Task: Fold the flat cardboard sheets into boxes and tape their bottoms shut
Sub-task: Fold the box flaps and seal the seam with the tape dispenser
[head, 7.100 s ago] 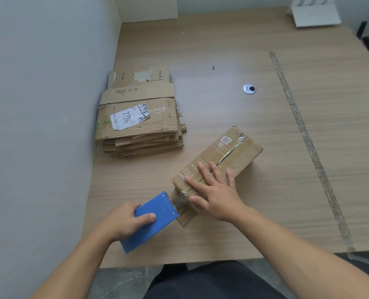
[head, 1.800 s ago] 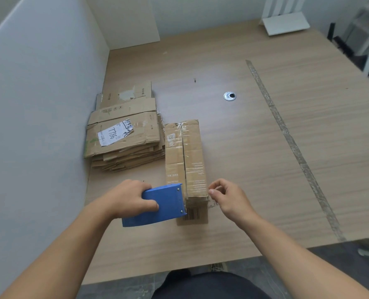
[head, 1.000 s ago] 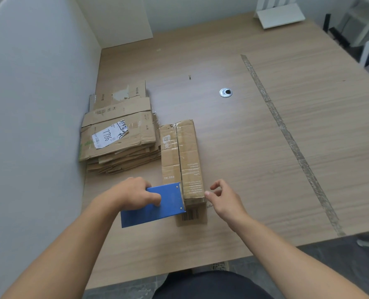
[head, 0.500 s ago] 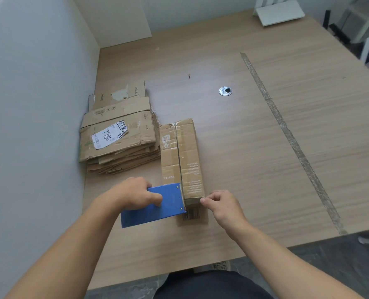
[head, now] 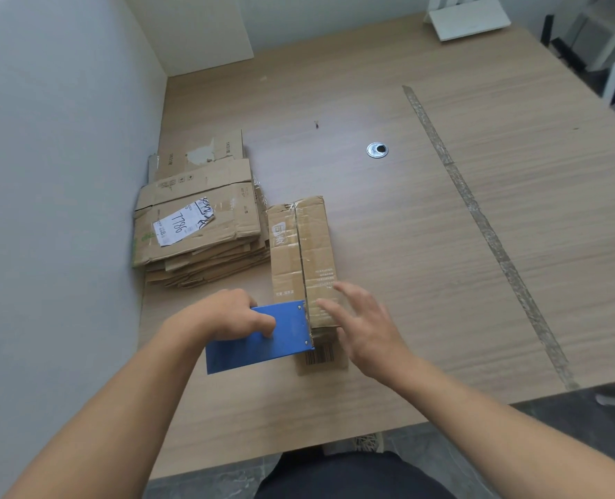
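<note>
1. opening out of the pinch it held half a second ago at the near end of the long brown cardboard box (head: 300, 261), the right hand (head: 367, 329) now has its fingers (head: 331, 309) straight and spread, grasping nothing. we read them as laid on the box's top, though the blur keeps us from being sure of contact.
2. the left hand (head: 232, 316) has not shifted. its fingers are curled round the blue flat-sided tape dispenser (head: 263, 336), whose front edge sits against the near end of the box, right at the centre seam.
3. the box lies where it did a second ago, lengthwise away from us on the pale wooden table (head: 406, 282), its left side just beside the stack of flat brown cardboard sheets (head: 198, 228). seven seconds back it lay askew, apart from the stack.
4. we judge that the tape's end has been stuck down at the near end, and that the freed hand is moving to steady the flaps.
5. the seam shows as a dark line along most of the top, so we take the run of tape as not yet laid. drawing the dispenser away along that line looks like the next step.
6. the stack is still thick, so much of the task remains.
</note>
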Available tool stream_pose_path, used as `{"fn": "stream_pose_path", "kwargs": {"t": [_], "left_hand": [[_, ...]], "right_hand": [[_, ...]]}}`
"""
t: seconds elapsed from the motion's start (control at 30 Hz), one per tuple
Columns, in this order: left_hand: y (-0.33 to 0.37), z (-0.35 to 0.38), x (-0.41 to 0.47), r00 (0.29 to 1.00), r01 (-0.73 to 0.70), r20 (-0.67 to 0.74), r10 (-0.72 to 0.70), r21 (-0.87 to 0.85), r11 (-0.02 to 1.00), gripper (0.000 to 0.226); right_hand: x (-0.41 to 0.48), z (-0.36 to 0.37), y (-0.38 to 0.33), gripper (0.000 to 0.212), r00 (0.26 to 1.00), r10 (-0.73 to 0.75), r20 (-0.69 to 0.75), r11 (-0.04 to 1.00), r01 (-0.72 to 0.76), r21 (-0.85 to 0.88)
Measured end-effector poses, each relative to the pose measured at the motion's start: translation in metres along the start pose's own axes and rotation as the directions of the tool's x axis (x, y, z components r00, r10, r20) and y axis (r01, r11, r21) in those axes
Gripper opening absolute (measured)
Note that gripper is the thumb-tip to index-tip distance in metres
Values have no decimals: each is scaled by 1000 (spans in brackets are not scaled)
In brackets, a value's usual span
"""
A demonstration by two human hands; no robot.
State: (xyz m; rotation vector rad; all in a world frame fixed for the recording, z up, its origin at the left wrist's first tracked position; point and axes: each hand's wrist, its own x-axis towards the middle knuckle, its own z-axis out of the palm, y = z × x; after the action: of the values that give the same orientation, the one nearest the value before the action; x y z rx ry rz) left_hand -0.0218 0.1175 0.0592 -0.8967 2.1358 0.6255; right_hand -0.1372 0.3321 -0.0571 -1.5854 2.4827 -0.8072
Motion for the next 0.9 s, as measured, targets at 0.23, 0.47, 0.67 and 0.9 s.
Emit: {"fn": "stream_pose_path", "kwargs": {"t": [0.23,0.47,0.67,0.9], "left_hand": [[-12,3,1,1000,-12,5,12,-39,999,51],[-14,4,2,999,-46,-5,46,-49,998,54],[-18,5,-2,997,-80,4,80,-67,995,47],[-43,-3,-12,991,-124,-46,126,36,992,40]], "right_hand": [[-4,23,12,44,974,-204,98,977,208,-40],[3,23,22,46,971,-232,55,969,236,-68],[6,26,26,45,975,-221,0,972,221,-76],[5,32,29,35,979,-199,-29,978,201,50]]}}
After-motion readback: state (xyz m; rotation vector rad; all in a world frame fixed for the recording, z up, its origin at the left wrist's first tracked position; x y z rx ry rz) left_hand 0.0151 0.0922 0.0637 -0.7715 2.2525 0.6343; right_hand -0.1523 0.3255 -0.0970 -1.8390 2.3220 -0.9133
